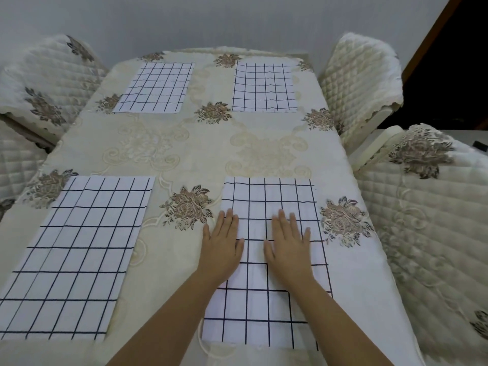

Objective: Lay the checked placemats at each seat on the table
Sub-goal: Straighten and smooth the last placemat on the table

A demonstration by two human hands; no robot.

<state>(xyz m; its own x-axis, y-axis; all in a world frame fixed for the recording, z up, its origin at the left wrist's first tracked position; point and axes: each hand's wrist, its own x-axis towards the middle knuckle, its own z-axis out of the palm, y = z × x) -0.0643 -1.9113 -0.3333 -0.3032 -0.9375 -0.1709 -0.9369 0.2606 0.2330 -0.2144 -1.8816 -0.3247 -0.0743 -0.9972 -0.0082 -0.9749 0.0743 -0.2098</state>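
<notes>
Left hand and right hand are lying flat with fingers straight, side by side but apart. Both are pressing on the lower-right placemat, and the left hand is overlapping its left edge. Lower-left placemat is lying spread at frame lower left. Upper-left placemat and upper-right placemat are lying near the top of the floral tablecloth.

Two bare forearms show, uncovered as far up as the picture reaches; the left hand is bare, with slim fingers and short nails; the right hand is bare and of like build, its fingertips too blurred to show nails
</notes>
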